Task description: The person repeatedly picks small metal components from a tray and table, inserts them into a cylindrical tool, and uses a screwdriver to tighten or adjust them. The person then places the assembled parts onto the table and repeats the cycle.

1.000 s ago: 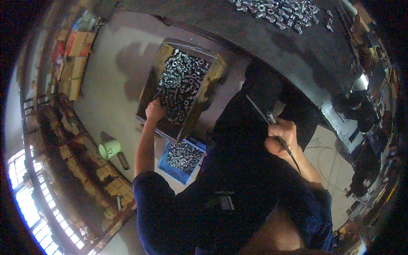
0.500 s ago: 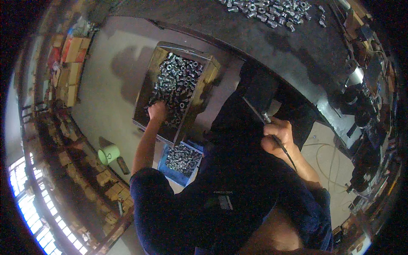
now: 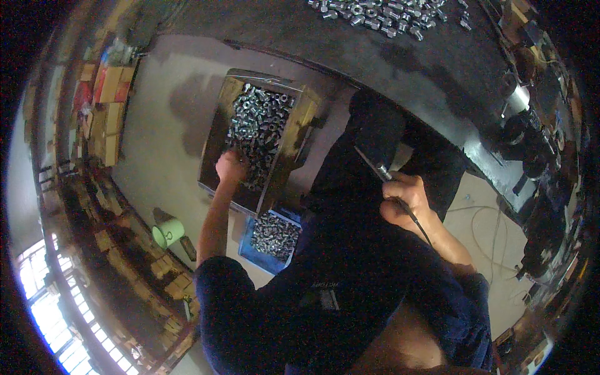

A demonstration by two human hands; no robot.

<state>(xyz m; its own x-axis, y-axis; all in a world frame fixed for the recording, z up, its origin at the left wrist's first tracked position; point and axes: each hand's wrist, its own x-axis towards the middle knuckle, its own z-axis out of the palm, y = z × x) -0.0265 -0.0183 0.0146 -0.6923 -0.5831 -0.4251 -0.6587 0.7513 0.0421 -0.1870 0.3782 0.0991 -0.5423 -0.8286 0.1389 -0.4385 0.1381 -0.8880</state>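
Note:
My left hand (image 3: pixel 232 167) reaches down into a worn open box (image 3: pixel 289 140) on the left. Its fingers curl down among shiny metal fittings (image 3: pixel 256 115), and what they grip is hidden. Closed in my right hand (image 3: pixel 405 199), in front of my lap, is a slim pen-like metal tool (image 3: pixel 383 172). A thin shaft points from it up and to the left, and a dark cord (image 3: pixel 420 226) trails from its back end along my wrist. The tool's tip touches no fitting that I can see.
A dark bench (image 3: pixel 350 65) crosses the top, with a pile of metal fittings (image 3: pixel 387 15) on it. Below the box stands a blue bin (image 3: pixel 261 264) of smaller metal parts. A pale green cup (image 3: pixel 166 234) stands near the left shelving (image 3: pixel 119 244). Hoses (image 3: pixel 494 234) lie at the right.
The whole view has shifted slightly. My left hand stays in the box, a little differently placed among the fittings. My right hand keeps its hold on the tool.

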